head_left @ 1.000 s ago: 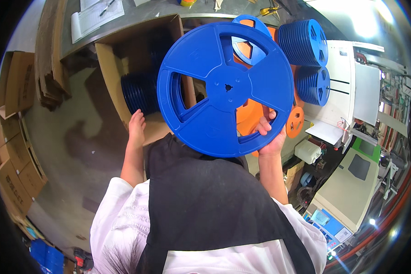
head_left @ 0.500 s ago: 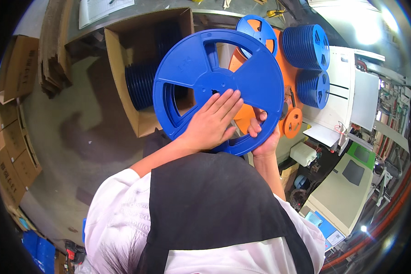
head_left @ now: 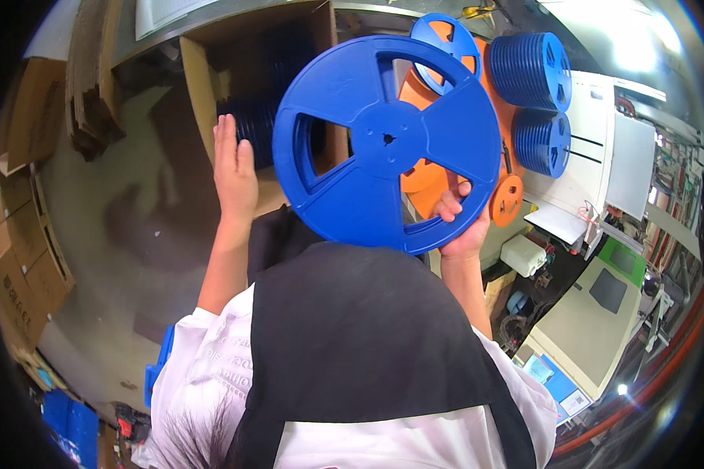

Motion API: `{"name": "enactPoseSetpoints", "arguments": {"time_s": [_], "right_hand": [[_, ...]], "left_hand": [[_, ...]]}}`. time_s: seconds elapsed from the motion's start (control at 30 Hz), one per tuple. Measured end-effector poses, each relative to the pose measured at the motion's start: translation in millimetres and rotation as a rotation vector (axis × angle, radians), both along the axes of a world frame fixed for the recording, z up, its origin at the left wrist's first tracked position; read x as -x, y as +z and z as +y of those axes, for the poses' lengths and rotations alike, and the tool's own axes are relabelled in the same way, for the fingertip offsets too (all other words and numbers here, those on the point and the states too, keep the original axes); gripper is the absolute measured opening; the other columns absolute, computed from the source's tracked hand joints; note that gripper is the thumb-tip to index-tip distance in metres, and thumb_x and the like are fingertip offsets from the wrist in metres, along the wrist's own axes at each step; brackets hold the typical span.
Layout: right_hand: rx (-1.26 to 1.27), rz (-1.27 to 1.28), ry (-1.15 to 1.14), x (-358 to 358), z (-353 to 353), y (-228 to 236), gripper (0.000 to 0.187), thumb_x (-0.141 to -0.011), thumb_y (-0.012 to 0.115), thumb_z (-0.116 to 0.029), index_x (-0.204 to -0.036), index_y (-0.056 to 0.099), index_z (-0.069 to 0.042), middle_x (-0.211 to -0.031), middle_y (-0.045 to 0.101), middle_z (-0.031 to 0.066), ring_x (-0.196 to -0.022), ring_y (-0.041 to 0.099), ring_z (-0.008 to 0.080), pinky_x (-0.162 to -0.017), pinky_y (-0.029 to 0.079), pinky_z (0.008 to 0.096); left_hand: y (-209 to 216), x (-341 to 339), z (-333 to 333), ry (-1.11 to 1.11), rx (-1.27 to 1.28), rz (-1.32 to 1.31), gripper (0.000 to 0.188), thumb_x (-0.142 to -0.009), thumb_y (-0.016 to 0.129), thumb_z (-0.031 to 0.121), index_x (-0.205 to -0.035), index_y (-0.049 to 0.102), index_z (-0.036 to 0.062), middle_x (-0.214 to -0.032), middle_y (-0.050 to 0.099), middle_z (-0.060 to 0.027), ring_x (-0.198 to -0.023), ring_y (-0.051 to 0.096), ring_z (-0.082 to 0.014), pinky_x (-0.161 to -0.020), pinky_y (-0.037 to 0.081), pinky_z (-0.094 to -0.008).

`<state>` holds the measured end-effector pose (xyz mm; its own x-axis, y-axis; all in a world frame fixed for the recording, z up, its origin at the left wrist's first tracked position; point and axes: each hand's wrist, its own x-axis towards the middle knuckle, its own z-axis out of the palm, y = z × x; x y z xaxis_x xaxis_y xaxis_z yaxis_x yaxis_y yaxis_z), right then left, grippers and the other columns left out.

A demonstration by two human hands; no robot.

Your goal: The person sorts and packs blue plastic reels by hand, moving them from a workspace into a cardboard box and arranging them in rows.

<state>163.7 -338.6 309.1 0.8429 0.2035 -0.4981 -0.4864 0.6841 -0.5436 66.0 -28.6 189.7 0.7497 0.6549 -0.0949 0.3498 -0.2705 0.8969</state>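
Observation:
A large blue plastic reel (head_left: 387, 137) with three wide cut-outs and a small centre hole faces me in front of my chest. My right hand (head_left: 463, 223) grips its lower right rim, fingers curled through a cut-out. My left hand (head_left: 235, 176) is off the reel, fingers stretched out and holding nothing, beside the near left wall of an open cardboard box (head_left: 199, 102). Inside that box stand several blue reels (head_left: 250, 129) in a row, partly hidden by the held reel.
Right of the held reel, two stacks of blue reels (head_left: 524, 72) (head_left: 541, 144) sit by an orange disc-like surface (head_left: 485, 86). A smaller blue reel (head_left: 446, 47) and a small orange reel (head_left: 507, 201) are nearby. Flattened cardboard (head_left: 94, 78) leans at far left; a beige machine (head_left: 583, 313) stands at right.
My left hand has left the reel's face and swung left to beside the box. The reel, still in my right hand, has shifted slightly up and to the right in view.

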Motion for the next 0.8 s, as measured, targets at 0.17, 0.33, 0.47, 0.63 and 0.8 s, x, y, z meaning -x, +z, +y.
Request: {"name": "enactPoseSetpoints", "arguments": {"time_s": [0.17, 0.33, 0.47, 0.63, 0.8], "right_hand": [[0.048, -0.014, 0.002, -4.7, -7.5, -6.5, 0.032, -0.097, 0.037, -0.028, -0.094, 0.052, 0.0, -0.124, 0.052, 0.0138, -0.059, 0.044, 0.0135, -0.051, 0.042, 0.0253], [0.129, -0.016, -0.035, -9.0, -4.9, -6.3, 0.042, -0.096, 0.042, -0.048, -0.102, 0.054, -0.008, -0.086, 0.054, 0.0068, -0.049, 0.045, 0.0141, -0.041, 0.04, 0.0263], [0.034, -0.112, 0.016, -5.0, -12.5, -9.6, 0.032, -0.096, 0.041, -0.034, -0.094, 0.051, -0.003, -0.12, 0.051, 0.0124, -0.054, 0.04, 0.0127, -0.047, 0.038, 0.0247], [0.007, -0.185, 0.033, -7.9, 2.1, 2.3, 0.03, -0.096, 0.04, -0.032, -0.104, 0.051, -0.005, -0.091, 0.051, 0.0041, -0.056, 0.046, 0.0136, -0.047, 0.039, 0.0274], [-0.027, -0.196, 0.004, -12.0, 0.1, -3.5, 0.039, -0.096, 0.044, -0.036, -0.091, 0.056, 0.0, -0.109, 0.055, 0.0126, -0.059, 0.049, 0.0178, -0.05, 0.042, 0.0298]], "left_hand": [[-15.1, 25.6, 26.0, 0.141, 0.191, -0.008, 0.041, -0.096, 0.045, 0.012, -0.137, 0.046, 0.0043, -0.143, 0.043, -0.0127, -0.135, 0.038, -0.0232, -0.11, 0.029, -0.0326], [-5.0, 30.0, 14.1, 0.114, 0.168, -0.039, 0.041, -0.094, 0.045, 0.006, -0.135, 0.047, -0.0002, -0.139, 0.048, -0.0105, -0.132, 0.04, -0.0202, -0.11, 0.027, -0.0312], [13.6, 17.7, -9.2, 0.069, 0.073, -0.069, 0.046, -0.089, 0.049, 0.004, -0.135, 0.048, 0.0038, -0.137, 0.049, -0.0123, -0.129, 0.044, -0.0259, -0.108, 0.032, -0.0337], [25.3, 10.8, -28.8, -0.011, 0.081, -0.113, 0.05, -0.087, 0.044, -0.002, -0.137, 0.043, -0.0001, -0.141, 0.045, -0.0136, -0.134, 0.039, -0.0228, -0.111, 0.026, -0.0323], [31.6, 6.9, -32.8, -0.034, 0.079, -0.157, 0.051, -0.086, 0.042, -0.007, -0.137, 0.042, -0.0022, -0.142, 0.043, -0.0151, -0.135, 0.036, -0.0242, -0.114, 0.023, -0.0348]]}}
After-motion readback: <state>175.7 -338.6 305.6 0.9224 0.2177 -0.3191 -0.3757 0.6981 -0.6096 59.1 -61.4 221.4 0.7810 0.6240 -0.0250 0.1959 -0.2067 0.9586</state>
